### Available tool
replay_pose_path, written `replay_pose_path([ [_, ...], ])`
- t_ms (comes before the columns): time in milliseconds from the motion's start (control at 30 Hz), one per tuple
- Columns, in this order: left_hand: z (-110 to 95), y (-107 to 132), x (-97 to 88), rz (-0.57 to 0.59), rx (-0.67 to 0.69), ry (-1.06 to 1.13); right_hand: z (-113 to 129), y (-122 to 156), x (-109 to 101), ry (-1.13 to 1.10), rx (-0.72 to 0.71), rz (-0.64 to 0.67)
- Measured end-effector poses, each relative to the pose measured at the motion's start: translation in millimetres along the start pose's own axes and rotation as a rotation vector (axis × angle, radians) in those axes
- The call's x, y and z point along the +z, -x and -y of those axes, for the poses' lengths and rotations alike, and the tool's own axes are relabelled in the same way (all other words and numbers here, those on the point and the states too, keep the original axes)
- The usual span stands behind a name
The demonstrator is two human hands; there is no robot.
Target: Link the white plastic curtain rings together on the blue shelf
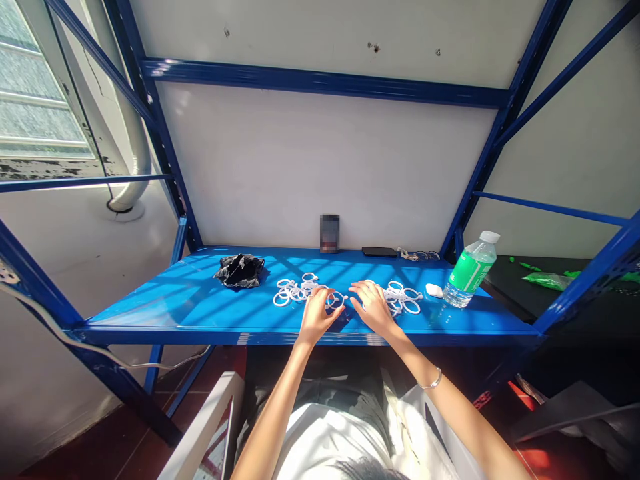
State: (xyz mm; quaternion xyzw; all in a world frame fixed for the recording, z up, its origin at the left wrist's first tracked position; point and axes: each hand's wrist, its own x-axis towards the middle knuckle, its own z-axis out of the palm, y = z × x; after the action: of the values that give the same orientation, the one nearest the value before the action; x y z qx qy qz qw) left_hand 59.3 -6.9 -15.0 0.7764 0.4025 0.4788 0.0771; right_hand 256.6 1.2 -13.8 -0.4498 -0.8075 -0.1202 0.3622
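My left hand [317,313] is over the blue tabletop, its thumb and fingers curled around a white ring [336,300]. Just left of that hand lies a loose cluster of similar white rings [287,291], partly covered by my fingers. Facing it from the right is my right hand [373,307], with thumb and forefinger apart and a small gap between the two hands. Beside its outer edge, a second group of white rings [404,298] overlaps on the table. Whatever lies under my right palm is mostly hidden.
The blue table [175,300] stands in a blue metal frame. On it are a crumpled black plastic bag [241,271], an upright dark device [329,235], a black phone [379,252], a coiled cable [410,255], a white case [434,291] and a tilted-looking water bottle [469,272].
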Motion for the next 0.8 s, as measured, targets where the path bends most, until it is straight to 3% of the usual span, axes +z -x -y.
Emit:
replay_pose_path([
  [133, 4, 1, 2.9, -0.173, -0.151, -0.165, -16, 7, 15, 0.168, 0.158, -0.032],
  [300, 10, 5, 8.2, -0.289, -0.283, -0.3, -24, 11, 22, 0.186, 0.207, 0.062],
  [567, 10, 4, 10.4, -0.238, -0.306, -0.409, -14, 4, 11, 0.095, 0.126, 0.188],
  [800, 4, 3, 7.3, -0.136, -0.094, -0.4, -11, 0, 10, 0.01, -0.074, 0.22],
])
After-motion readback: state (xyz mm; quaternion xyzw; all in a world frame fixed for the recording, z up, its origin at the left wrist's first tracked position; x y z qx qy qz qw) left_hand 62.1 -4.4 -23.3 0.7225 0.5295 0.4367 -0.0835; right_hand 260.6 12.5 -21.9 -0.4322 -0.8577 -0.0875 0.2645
